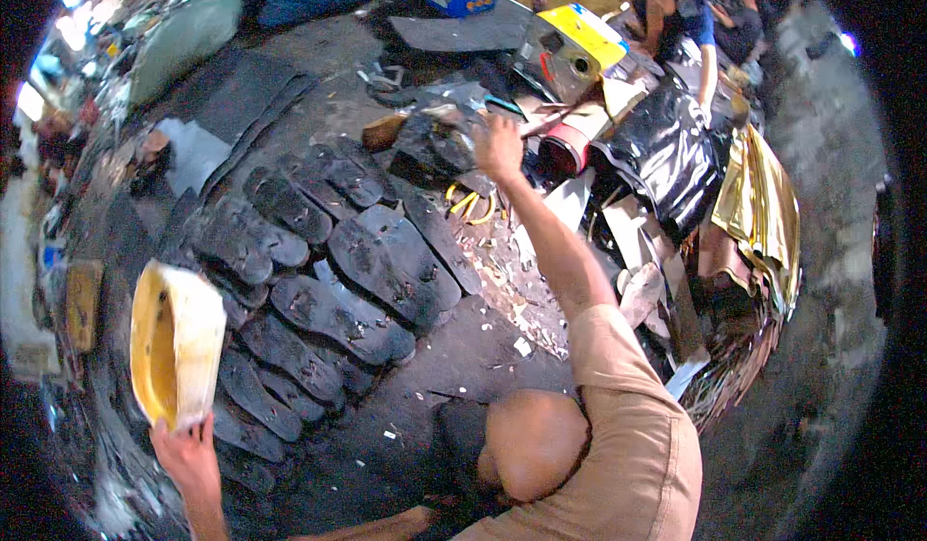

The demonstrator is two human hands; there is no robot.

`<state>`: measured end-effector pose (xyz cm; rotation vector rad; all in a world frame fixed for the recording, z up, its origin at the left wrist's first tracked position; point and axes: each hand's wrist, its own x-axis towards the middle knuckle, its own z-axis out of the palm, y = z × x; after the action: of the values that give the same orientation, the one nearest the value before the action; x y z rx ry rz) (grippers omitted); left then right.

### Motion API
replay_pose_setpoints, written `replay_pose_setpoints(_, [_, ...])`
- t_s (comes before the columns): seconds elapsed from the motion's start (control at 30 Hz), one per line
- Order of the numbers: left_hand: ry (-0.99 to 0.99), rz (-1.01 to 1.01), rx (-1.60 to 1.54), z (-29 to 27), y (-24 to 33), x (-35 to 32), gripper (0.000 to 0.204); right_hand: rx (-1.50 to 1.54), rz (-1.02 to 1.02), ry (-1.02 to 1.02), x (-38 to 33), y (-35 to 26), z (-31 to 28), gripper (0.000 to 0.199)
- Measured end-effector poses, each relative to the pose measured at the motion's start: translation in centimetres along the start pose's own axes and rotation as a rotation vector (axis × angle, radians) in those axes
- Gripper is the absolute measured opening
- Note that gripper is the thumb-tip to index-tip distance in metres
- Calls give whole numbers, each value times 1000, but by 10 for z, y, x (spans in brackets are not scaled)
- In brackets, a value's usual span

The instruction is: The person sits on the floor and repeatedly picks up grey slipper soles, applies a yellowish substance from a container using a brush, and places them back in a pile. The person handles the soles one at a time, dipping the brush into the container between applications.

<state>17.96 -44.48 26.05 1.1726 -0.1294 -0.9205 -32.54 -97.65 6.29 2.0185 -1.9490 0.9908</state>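
My left hand (188, 459) grips the lower end of a cream plastic tub (198, 348), holding it tilted at the left. The tub looks cut open and is stained yellow inside. My right arm, in a tan sleeve (632, 387), stretches forward. My right hand (499, 147) is over a dark crumpled bundle (435, 143), beside a teal-edged thing (504, 107); its fingers are blurred, and whether they hold anything is unclear. Between my hands lie rows of overlapping black shoe soles (391, 256). Yellow loops (470, 203) lie near my right wrist.
A rounded bare body part (536, 444), probably a knee, shows below. To the right are a red-ended roll (565, 152), shiny black sheeting (666, 169) and gold sheeting (758, 208). Beyond stands a yellow-topped box (584, 37). Another person (690, 20) works at upper right.
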Motion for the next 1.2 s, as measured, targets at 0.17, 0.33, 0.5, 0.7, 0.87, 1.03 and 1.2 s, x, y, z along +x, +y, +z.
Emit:
replay_pose_setpoints(0.17, [75,126,317,-115,12,-9,66,57,-243,-244,-52,-61,19,69])
replay_pose_setpoints(0.33, [385,122,-100,-10,-6,-45,64,-13,40,-275,-40,-51,23,98])
replay_pose_setpoints(0.5, [411,157,-71,-17,-12,-33,62,-92,33,-578,-5,-49,17,100])
replay_pose_setpoints(0.7, [507,146,-167,-40,-7,-38,60,-29,21,-957,32,-37,1,101])
replay_pose_setpoints(0.87, [236,212,-145,-50,-19,-43,59,44,-41,-945,28,-2,28,129])
replay_pose_setpoints(1.03, [221,245,-79,-40,-11,-67,65,220,81,-1175,33,-54,3,142])
replay_pose_setpoints(1.2, [312,253,-97,-35,-7,-83,74,145,192,-1282,81,-47,-32,154])
